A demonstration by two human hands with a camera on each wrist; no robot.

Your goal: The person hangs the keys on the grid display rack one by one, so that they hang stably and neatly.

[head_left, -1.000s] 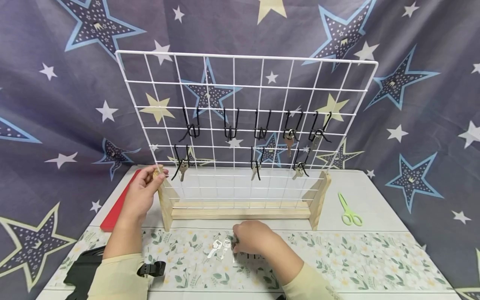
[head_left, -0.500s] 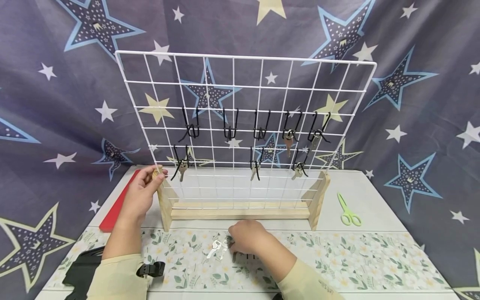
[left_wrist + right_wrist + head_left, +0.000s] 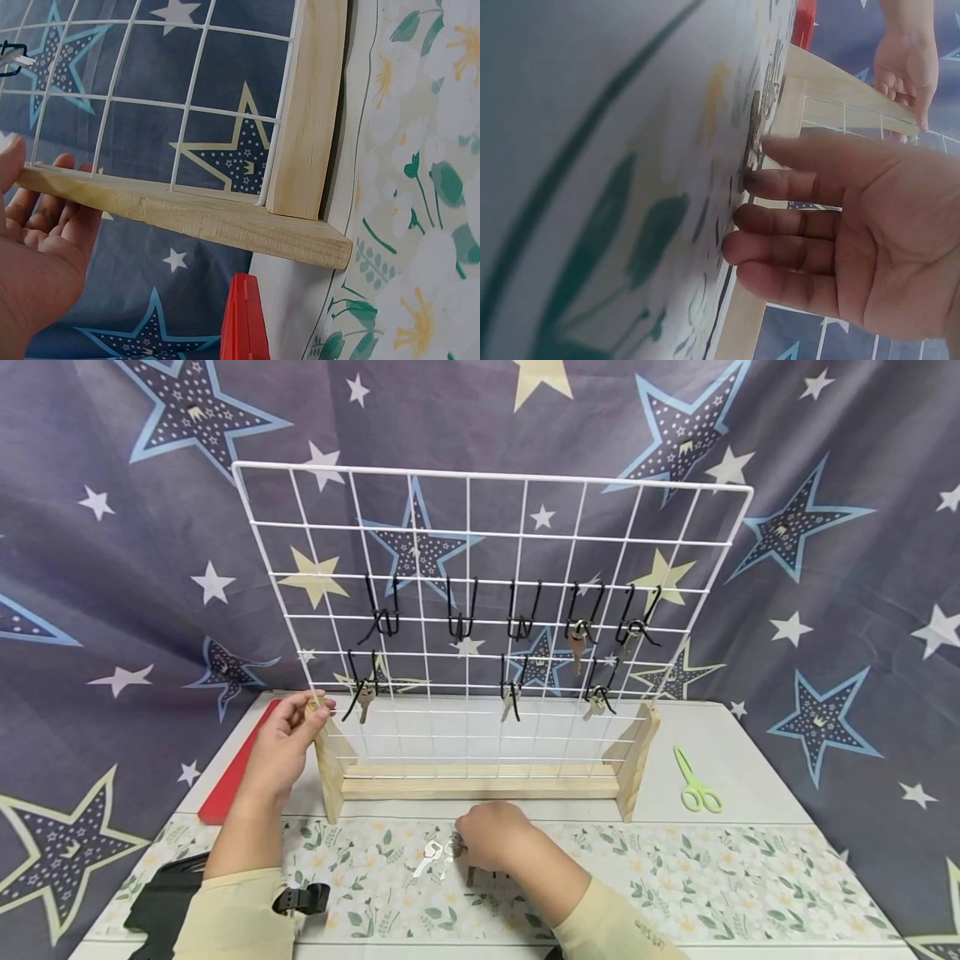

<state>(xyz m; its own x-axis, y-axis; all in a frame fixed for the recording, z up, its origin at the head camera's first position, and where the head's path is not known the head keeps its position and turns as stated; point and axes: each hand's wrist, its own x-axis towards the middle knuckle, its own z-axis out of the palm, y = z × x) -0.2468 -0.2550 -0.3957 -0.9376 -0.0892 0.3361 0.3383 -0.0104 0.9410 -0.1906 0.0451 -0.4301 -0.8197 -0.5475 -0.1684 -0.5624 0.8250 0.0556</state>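
Observation:
A white wire grid rack (image 3: 495,537) stands in a wooden base, with black hooks on it. Keys, such as a brown key (image 3: 577,643), hang from several hooks. My left hand (image 3: 281,747) grips the rack's wooden side (image 3: 187,214), thumb on one face and fingers behind. Low at the table, my right hand (image 3: 495,835) has thumb and index finger pinching a dark key (image 3: 754,154), right at the cloth; its other fingers are extended. A silver key (image 3: 429,858) lies just left of that hand, with another partly covered by the fingertips.
A floral cloth strip (image 3: 735,885) runs across the white table. Green scissors (image 3: 701,789) lie right of the rack, a red flat object (image 3: 238,768) behind my left forearm. A black object (image 3: 168,897) sits at the front left. A star-patterned curtain (image 3: 825,610) hangs behind.
My right hand has shifted slightly left along the keys, covering more of the second silver one. The left hand stays on the rack's side.

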